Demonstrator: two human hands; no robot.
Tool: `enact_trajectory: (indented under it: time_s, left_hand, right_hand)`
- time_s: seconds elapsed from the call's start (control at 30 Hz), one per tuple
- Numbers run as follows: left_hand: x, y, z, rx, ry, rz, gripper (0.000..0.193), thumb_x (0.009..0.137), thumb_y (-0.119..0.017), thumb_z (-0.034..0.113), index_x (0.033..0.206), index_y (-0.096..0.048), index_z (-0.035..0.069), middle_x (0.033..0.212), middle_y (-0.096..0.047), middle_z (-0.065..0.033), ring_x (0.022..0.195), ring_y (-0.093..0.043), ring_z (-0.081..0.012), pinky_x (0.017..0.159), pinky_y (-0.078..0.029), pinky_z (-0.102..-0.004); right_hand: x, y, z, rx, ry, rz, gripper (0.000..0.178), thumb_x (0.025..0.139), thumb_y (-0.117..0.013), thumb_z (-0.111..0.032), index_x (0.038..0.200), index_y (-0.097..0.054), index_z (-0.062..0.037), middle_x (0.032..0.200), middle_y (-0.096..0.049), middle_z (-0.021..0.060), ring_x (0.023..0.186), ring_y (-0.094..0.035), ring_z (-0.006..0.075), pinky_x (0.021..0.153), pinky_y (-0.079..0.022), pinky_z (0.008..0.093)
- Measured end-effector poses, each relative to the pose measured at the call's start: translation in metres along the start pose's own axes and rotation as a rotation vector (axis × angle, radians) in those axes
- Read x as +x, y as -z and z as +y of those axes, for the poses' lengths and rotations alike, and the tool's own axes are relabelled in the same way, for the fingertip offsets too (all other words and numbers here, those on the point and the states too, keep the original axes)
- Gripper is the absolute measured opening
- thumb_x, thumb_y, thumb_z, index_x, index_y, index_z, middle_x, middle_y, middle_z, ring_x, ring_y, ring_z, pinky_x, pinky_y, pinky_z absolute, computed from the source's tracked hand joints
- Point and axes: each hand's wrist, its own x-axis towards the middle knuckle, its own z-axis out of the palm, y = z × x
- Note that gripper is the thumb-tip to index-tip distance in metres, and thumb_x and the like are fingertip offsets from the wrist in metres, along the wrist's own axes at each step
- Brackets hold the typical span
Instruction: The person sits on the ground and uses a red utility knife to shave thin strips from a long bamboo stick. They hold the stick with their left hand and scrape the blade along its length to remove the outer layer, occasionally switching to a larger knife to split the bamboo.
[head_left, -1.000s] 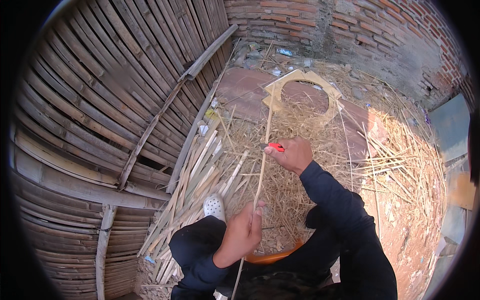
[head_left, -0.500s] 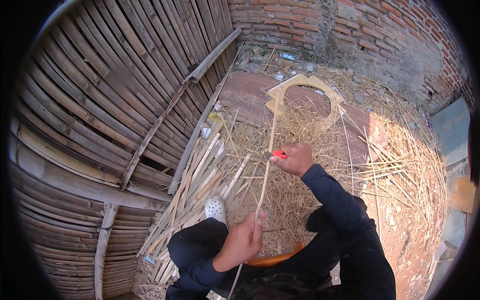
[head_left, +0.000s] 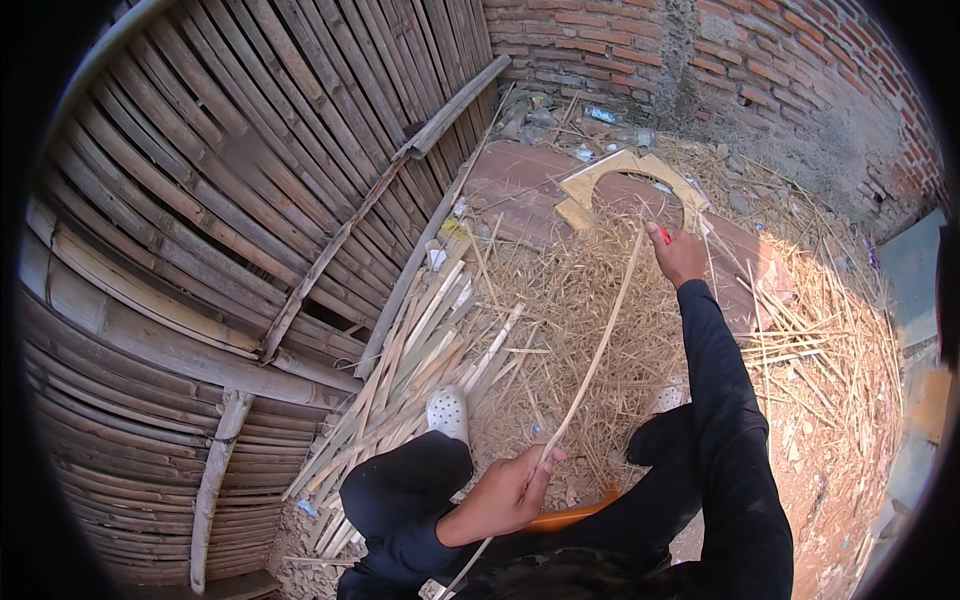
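A long, thin bamboo strip [head_left: 595,365] slants from beside my lap up and away to the right, slightly bowed. My left hand [head_left: 503,492] is closed around its lower part, thumb and fingers pinching it. With my arm stretched out, my right hand [head_left: 682,258] grips a small red-handled knife [head_left: 660,234] at the strip's far end. The knife's blade can hardly be made out here. Beneath both hands lies a heap of pale bamboo shavings [head_left: 590,290].
Split bamboo pieces [head_left: 420,350] lie piled at left beside my white clog [head_left: 447,413]. A slatted bamboo wall [head_left: 220,200] rises on the left, a brick wall [head_left: 780,80] behind. A board with a rounded cut-out [head_left: 630,165] lies on a brown panel [head_left: 510,185]. I sit over something orange [head_left: 575,517].
My right hand with the knife has slid away from me along the strip to its far end. The strip now leans further right. My left hand keeps its grip, and the view has shifted slightly.
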Motion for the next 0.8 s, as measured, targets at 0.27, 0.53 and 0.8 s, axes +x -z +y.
enact_trajectory:
  time_s: [0.27,0.53,0.8]
  left_hand:
    - [0.004,-0.002,-0.034,-0.254,0.065,0.097,0.029,0.101,-0.040,0.016,0.125,-0.049,0.001,0.057,-0.038,0.0053,0.050,-0.036,-0.0030,0.047,-0.030,-0.0216]
    - [0.025,-0.004,-0.027,-0.573,0.096,0.269,0.033,0.101,-0.040,0.019,0.129,-0.043,0.001,0.057,-0.046,0.0003,0.050,-0.040,-0.0053,0.049,-0.032,-0.0194]
    - [0.033,-0.005,-0.012,-0.530,0.074,0.245,0.032,0.101,-0.040,0.017,0.129,-0.044,0.003,0.059,-0.045,0.0030,0.053,-0.040,-0.0032,0.051,-0.032,-0.0196]
  right_hand:
    - [0.010,0.027,0.038,0.152,-0.151,-0.118,0.082,0.090,-0.031,-0.069,0.062,-0.057,0.0037,0.059,-0.054,0.0239,0.060,-0.055,0.0403,0.059,-0.040,0.0490]
    - [-0.128,0.091,-0.128,0.444,0.633,-0.487,0.060,0.081,-0.056,-0.065,0.061,-0.062,-0.0084,0.053,-0.055,0.0111,0.050,-0.059,0.0300,0.047,-0.043,0.0391]
    - [-0.131,0.075,-0.132,0.306,0.663,-0.412,0.054,0.075,-0.065,-0.062,0.057,-0.059,-0.0109,0.050,-0.055,0.0082,0.045,-0.057,0.0279,0.042,-0.042,0.0381]
